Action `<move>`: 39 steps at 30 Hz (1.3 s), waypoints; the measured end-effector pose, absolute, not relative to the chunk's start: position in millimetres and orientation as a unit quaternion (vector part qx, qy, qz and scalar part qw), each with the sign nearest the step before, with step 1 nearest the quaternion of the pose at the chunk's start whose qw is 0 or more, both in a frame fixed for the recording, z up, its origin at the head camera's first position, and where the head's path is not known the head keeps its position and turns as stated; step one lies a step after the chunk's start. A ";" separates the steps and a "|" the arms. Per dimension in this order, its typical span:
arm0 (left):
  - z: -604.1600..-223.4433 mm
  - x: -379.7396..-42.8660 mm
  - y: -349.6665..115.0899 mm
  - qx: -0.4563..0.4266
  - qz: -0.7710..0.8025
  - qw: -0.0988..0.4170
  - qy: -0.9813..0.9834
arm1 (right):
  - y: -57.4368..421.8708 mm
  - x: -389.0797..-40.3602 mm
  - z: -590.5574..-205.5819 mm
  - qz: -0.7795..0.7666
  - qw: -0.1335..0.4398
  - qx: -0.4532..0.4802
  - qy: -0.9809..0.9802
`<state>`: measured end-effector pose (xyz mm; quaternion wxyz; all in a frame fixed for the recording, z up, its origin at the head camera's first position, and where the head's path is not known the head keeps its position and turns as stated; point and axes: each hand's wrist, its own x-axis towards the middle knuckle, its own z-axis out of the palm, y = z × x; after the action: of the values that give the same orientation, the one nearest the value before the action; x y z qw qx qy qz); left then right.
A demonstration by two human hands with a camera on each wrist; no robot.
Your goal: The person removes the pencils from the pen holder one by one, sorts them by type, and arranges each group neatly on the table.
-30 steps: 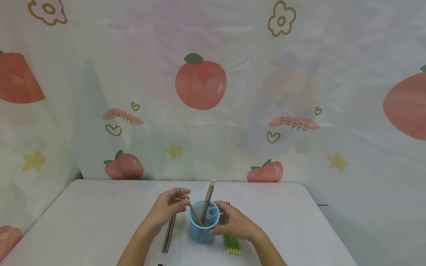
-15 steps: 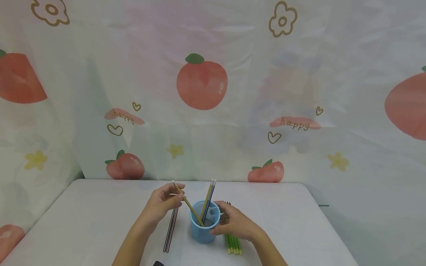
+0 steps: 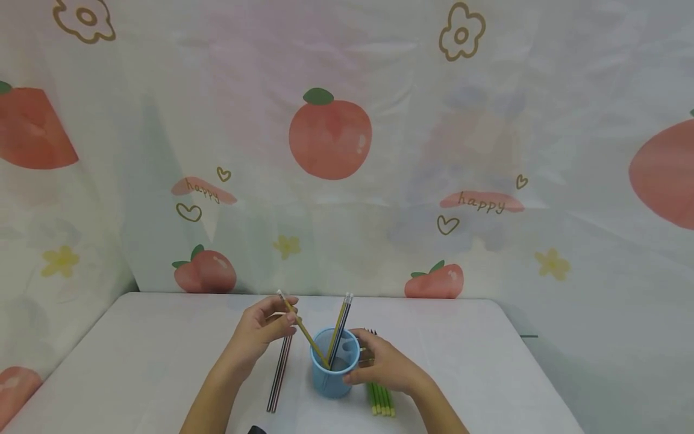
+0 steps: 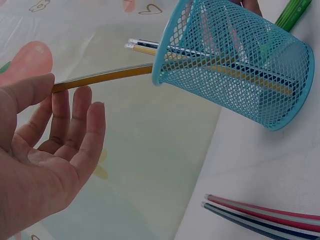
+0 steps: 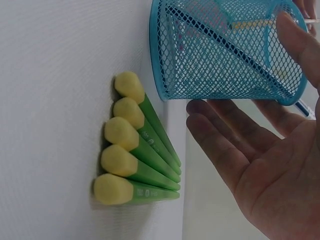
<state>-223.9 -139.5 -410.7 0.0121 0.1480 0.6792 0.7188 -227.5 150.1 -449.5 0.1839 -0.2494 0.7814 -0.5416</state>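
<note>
A light-blue mesh pen cup (image 3: pixel 332 387) stands upright on the table in the head view. My right hand (image 3: pixel 387 364) holds it from the right, thumb near the rim and fingers around its far side. From the left, my left hand (image 3: pixel 256 330) pinches a yellow pencil (image 4: pixel 107 76) near its white-eraser end. That pencil slants into the cup, its lower end inside the mesh. Another yellow pencil and a dark striped one (image 3: pixel 340 325) lean in the cup, eraser ends up.
Two striped pencils, one red and one dark (image 4: pixel 260 215), lie left of the cup. Several green pencils with yellow ends (image 5: pixel 142 145) lie to its right, partly behind my right hand. A black object (image 3: pixel 256 430) shows at the bottom edge of the head view.
My left hand has moved a little left and up with the yellow pencil, which now leans out farther to the left. My right hand and the cup have stayed in place.
</note>
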 end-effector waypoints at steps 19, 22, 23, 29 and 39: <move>-397.0 -212.9 -141.1 0.133 0.757 -0.038 0.638 | 150.9 -227.4 -450.0 -0.538 0.186 -0.253 0.782; -393.8 -210.9 -144.3 0.132 0.756 -0.051 0.638 | 150.7 -228.1 -451.0 -0.536 0.184 -0.255 0.783; -392.8 -210.4 -145.3 0.133 0.756 -0.055 0.638 | 150.7 -228.6 -451.5 -0.535 0.184 -0.255 0.784; -388.5 -209.1 -150.5 0.137 0.764 -0.074 0.626 | 150.7 -229.5 -453.1 -0.528 0.181 -0.256 0.789; -383.7 -205.4 -154.4 0.114 0.759 -0.092 0.635 | 150.8 -228.3 -452.6 -0.530 0.183 -0.257 0.787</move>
<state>-205.4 -154.4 -383.7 -0.0916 0.1139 0.6348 0.7587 -228.3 150.8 -452.6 0.1833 -0.2568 0.7873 -0.5297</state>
